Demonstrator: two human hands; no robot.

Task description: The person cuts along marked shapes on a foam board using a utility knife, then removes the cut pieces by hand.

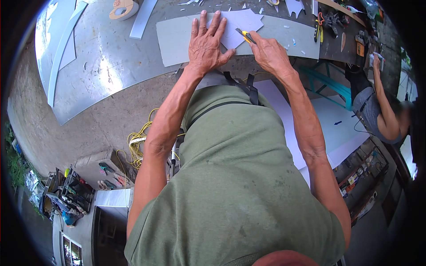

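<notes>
A white sheet piece (243, 23) with a jagged right edge lies on a grey board (173, 42) at the table's near edge. My left hand (207, 44) rests flat, fingers spread, its fingertips over the left part of the white piece. In my right hand (271, 53) is a yellow and black utility knife (246, 36), its tip pointing up and left over the white piece. Whether the blade touches the sheet I cannot tell. Small white scraps (293, 42) are scattered on the board to the right.
On the metal table (106, 66) are a tape roll (124, 9) and white strips (143, 20). Pliers (318, 26) and other tools lie at the right. A co-worker (377, 106) is at the far right, near a teal stool (326, 82). Yellow cord (137, 142) coils on the floor.
</notes>
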